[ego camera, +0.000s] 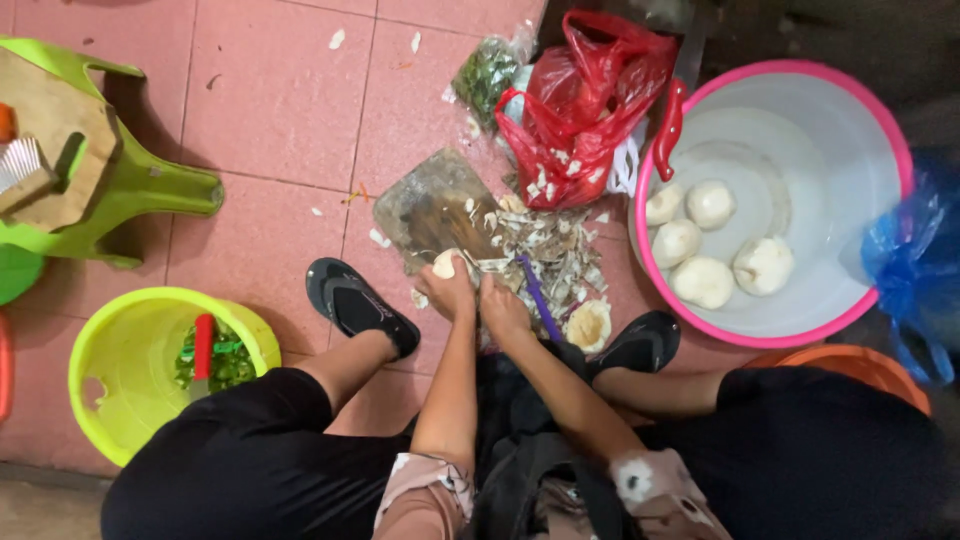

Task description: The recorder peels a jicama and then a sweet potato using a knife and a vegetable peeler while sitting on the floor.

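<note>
Left hand (pixel 447 290) clenches a pale, rounded peeled root (pixel 444 263), steadying it on the worn wooden chopping board (pixel 435 205). Right hand (pixel 503 308), just beside, grasps a purple-handled knife (pixel 539 300), apparently for paring. Peelings (pixel 555 245) lie directly beyond both grips.

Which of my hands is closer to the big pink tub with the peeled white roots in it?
Right. Your right hand is on the side toward the pink tub; your left hand, holding a pale peeled piece, sits beyond it, farther away.

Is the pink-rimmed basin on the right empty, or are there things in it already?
Not empty. The pink-rimmed basin holds five peeled white roots clustered on its bottom; the rest of the bottom is bare.
</note>
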